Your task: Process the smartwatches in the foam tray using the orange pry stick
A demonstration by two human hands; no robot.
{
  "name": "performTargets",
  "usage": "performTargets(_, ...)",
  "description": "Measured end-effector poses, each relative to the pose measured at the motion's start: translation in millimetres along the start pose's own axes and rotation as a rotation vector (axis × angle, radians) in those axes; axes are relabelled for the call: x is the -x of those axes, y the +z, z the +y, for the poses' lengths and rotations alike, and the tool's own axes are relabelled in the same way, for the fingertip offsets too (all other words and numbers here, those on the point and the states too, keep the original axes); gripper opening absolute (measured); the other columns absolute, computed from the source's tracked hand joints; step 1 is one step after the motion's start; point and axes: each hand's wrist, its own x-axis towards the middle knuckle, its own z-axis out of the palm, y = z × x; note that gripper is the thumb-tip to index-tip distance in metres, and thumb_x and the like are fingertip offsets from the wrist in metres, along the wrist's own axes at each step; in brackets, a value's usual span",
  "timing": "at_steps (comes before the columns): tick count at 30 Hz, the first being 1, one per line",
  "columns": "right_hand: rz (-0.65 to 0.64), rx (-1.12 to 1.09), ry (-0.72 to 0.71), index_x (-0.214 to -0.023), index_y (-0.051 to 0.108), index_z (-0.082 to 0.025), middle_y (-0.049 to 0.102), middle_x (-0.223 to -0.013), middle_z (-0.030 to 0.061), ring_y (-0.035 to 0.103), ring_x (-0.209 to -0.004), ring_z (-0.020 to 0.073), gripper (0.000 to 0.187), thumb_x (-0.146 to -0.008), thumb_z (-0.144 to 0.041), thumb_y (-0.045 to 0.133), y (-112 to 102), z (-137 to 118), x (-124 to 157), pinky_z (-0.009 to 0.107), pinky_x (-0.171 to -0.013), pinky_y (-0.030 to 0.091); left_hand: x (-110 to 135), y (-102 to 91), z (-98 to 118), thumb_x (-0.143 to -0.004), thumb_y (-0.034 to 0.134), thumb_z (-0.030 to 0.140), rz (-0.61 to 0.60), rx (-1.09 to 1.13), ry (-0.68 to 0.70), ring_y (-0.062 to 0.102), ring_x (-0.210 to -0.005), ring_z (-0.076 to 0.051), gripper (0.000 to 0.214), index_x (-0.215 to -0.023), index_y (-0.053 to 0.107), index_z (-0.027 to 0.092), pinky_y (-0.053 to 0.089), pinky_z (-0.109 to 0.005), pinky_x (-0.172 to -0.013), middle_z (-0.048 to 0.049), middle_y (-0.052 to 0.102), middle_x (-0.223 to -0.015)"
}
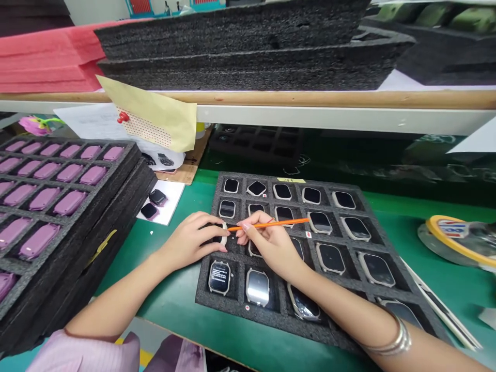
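My left hand (201,235) is closed on a light-rimmed smartwatch case (224,235) at the left side of a black foam tray (271,314). The fingers cover most of that case. In my right hand (267,237) is a thin orange stick (287,223), pinched near its left end, its tip at the edge of the held case. More watch cases sit in the tray's compartments. Below my left hand, one case (219,277) has a lit screen with white text. Beside it lies another case (258,287) with a shiny grey face.
Stacked foam trays with purple watch cases (40,241) stand at the left. Two dark watch cases (149,211) lie on white paper. A yellow-rimmed round object (445,237) and white strips (442,305) are at the right. A shelf edge (310,116) crosses above.
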Motion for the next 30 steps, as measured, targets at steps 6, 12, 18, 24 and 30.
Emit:
performTargets(6,-0.016,0.032,0.001,-0.085,0.06,-0.019,0.07,-0.077,0.0047,0.07,-0.068,0.0153,0.038,-0.088,-0.057,0.065,1.3,-0.6,0.0,0.033,-0.07,0.062,1.7,3.4,0.9,-0.082,0.08,0.043,0.031,0.091,-0.203,0.065,-0.109,-0.025,0.048,-0.118,0.056,0.022,0.053,-0.043,-0.095,-0.0072,0.07,-0.115)
performTargets(12,-0.021,0.051,-0.019,-0.086,0.058,-0.02,0.071,-0.079,0.0052,0.07,-0.069,0.0159,0.038,-0.089,-0.058,0.062,2.2,1.6,-0.8,0.033,-0.07,0.062,-0.1,3.0,-0.1,-0.083,0.078,0.043,0.035,0.12,-0.233,0.064,-0.109,-0.025,0.045,-0.117,0.057,0.023,0.052,-0.043,-0.095,-0.0072,0.069,-0.115)
performTargets(18,-0.025,0.05,-0.047,-0.084,0.059,-0.02,0.071,-0.08,0.0051,0.07,-0.069,0.016,0.036,-0.088,-0.056,0.064,2.5,-2.2,0.5,0.034,-0.071,0.061,-0.9,-0.4,15.1,-0.087,0.073,0.047,0.129,0.117,-0.055,0.062,-0.102,-0.024,0.029,-0.1,0.067,0.021,0.048,-0.042,-0.094,-0.0068,0.068,-0.103)
performTargets(24,0.01,0.044,-0.104,-0.09,0.061,-0.021,0.07,-0.084,0.0031,0.069,-0.073,0.0147,0.023,-0.094,-0.043,0.06,-0.1,-28.6,31.9,0.031,-0.073,0.059,18.1,-2.0,56.6,-0.091,0.066,0.049,-0.078,-0.08,0.135,0.058,-0.118,-0.031,0.031,-0.095,0.074,0.019,0.046,-0.049,-0.101,-0.0149,0.063,-0.122)
performTargets(30,-0.077,0.158,-0.039,-0.089,0.065,-0.021,0.073,-0.083,0.0044,0.071,-0.076,0.018,0.017,-0.094,-0.037,0.059,4.5,-25.1,65.1,0.032,-0.07,0.057,44.9,-8.9,59.5,-0.093,0.068,0.037,-0.079,-0.135,0.032,0.059,-0.123,-0.03,0.026,-0.112,0.069,0.021,0.049,-0.05,-0.105,-0.0138,0.066,-0.123)
